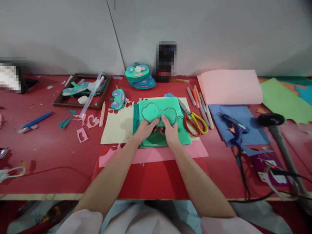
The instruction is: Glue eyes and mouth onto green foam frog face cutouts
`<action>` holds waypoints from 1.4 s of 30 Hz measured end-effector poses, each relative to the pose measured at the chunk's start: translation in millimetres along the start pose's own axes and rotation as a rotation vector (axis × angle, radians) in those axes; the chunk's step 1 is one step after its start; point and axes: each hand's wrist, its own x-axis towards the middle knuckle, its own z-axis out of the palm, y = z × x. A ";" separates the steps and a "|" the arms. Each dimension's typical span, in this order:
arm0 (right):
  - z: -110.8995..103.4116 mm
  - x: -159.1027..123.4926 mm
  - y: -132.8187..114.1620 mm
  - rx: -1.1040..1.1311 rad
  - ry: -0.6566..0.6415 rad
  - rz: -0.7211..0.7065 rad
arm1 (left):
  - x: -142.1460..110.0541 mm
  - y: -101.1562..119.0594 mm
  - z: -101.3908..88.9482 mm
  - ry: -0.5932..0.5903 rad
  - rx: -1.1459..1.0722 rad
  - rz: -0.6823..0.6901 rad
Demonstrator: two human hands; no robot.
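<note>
Between my two hands is a green double-lobed, cloud-like cut-out (153,112) with a dark outline near its edge. It is held just over a stack of green craft sheets (168,141). My left hand (145,128) grips its lower left edge, the thumb on top and the fingers curled beneath. On the lower right, my right hand (171,130) pinches it in the same way. Both sets of fingertips are partly hidden under the piece. Scissors (188,112) with one red and one yellow handle lie right of the stack, blades slightly apart.
Several layered green cut-outs (140,79) are piled at the back. A brown frame (78,106) holds tools on the left, near pink scraps (83,135). Markers (195,97), pink sheets (230,86), a blue glue gun (236,136) and a purple power strip (263,162) with cables occupy the right.
</note>
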 end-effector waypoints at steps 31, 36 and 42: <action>-1.4 3.0 5.4 0.025 0.056 0.089 | -0.8 -4.1 2.3 0.054 0.014 0.047; -1.4 2.8 4.1 0.043 0.078 0.113 | 1.3 -7.3 3.7 0.071 -0.050 0.081; 0.0 0.5 3.2 0.032 0.085 0.105 | 1.3 -4.7 3.4 0.083 -0.052 0.084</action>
